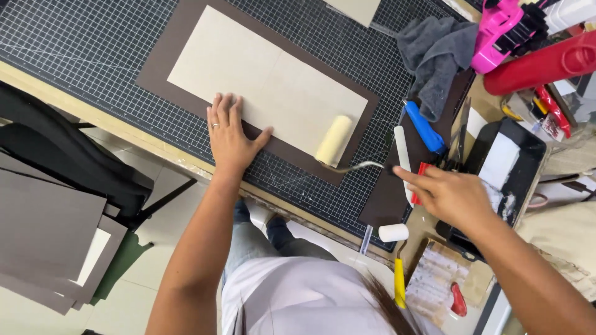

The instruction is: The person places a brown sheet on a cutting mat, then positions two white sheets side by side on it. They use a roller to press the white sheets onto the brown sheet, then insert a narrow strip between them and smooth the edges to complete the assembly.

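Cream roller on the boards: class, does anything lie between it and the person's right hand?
Nothing visible blocks it. The right hand already grips the end of the roller's bent metal handle, which runs freely over the cutting mat. The left hand presses flat on the brown sheet, clear of the roller.

I see a wooden-edged workbench (133,138) under a gridded cutting mat (93,43), pale tiled floor (161,260) below, black chair (68,155) at left, evenly lit.

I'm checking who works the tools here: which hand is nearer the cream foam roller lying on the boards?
Right. The right hand is just beyond the cream foam roller, at its handle end; the left hand presses flat on the brown sheet, farther away.
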